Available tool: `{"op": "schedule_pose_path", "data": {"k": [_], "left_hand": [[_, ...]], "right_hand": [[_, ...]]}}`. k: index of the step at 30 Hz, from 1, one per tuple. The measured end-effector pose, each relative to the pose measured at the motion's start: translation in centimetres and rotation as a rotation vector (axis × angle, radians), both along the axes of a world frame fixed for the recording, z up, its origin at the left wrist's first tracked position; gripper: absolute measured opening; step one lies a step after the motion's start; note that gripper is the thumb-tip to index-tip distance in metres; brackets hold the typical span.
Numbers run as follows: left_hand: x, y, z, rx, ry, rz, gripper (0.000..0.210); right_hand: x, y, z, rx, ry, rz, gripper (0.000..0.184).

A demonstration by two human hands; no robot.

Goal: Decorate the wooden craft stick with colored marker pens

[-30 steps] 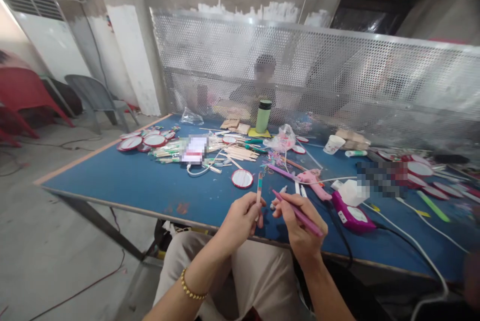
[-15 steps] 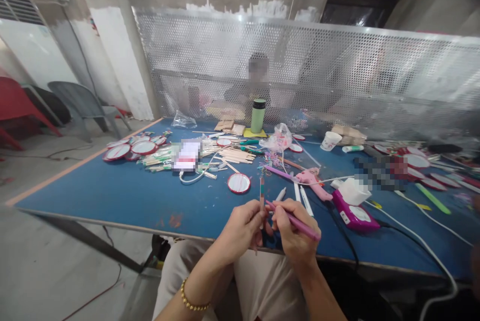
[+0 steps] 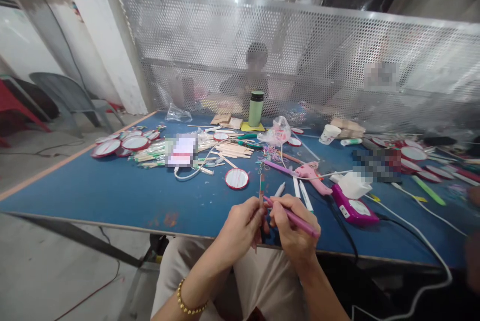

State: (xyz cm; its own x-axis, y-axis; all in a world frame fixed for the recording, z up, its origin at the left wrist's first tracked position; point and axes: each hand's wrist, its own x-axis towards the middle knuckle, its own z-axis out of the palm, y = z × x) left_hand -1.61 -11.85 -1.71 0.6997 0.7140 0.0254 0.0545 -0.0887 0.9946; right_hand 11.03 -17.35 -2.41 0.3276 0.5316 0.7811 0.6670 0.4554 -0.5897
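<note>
My left hand [image 3: 243,223] pinches a flat wooden stick [image 3: 262,186] upright at the table's front edge; green and brownish bands colour its upper part. In my right hand [image 3: 296,228] is a pink marker pen [image 3: 298,217], its tip meeting or nearly meeting the stick's right side just above my left fingers. The lower part of the stick is mostly hidden by my fingers. Past the hands lies a round white disc with a red rim [image 3: 237,179]. A white marker [image 3: 280,189] rests just beyond my right hand, with another white pen [image 3: 306,197] beside it.
Plain wooden sticks [image 3: 234,149], a phone on a cable [image 3: 182,151] and more red-rimmed discs [image 3: 107,147] lie to the left. On the right are a pink glue gun [image 3: 315,177], a magenta power strip [image 3: 352,206] and a paper cup [image 3: 330,134]. A green bottle [image 3: 256,110] stands behind.
The view has shifted slightly, so the tabletop things sit a little higher and further left. Both hands keep their hold on the stick and the pen, with hardly any movement.
</note>
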Motion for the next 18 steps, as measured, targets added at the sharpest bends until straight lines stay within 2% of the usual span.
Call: {"op": "schedule_pose_path", "data": {"k": [18], "left_hand": [[0.01,-0.25,-0.01,0.015,-0.015,0.018,0.036]], "right_hand": [[-0.12,0.01,0.47,-0.02,-0.017,0.003,0.014]]}}
